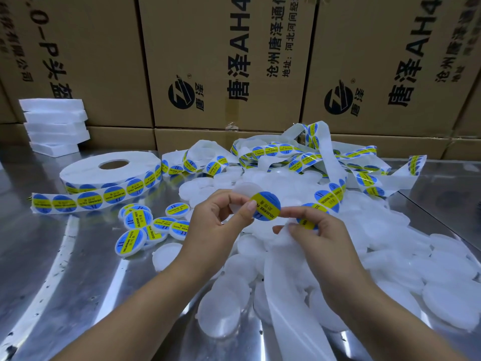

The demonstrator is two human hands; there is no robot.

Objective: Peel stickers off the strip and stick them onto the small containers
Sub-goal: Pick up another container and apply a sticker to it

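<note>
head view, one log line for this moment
left hand: grips container, thumb on sticker | right hand: pinches strip | labelled containers: on table

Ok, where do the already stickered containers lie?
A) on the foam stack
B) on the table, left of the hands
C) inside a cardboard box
B: the stickered containers sit in a cluster on the metal table, left of the left hand, below the sticker roll.

Bright overhead light, table [65, 256] glare, edges warped
</note>
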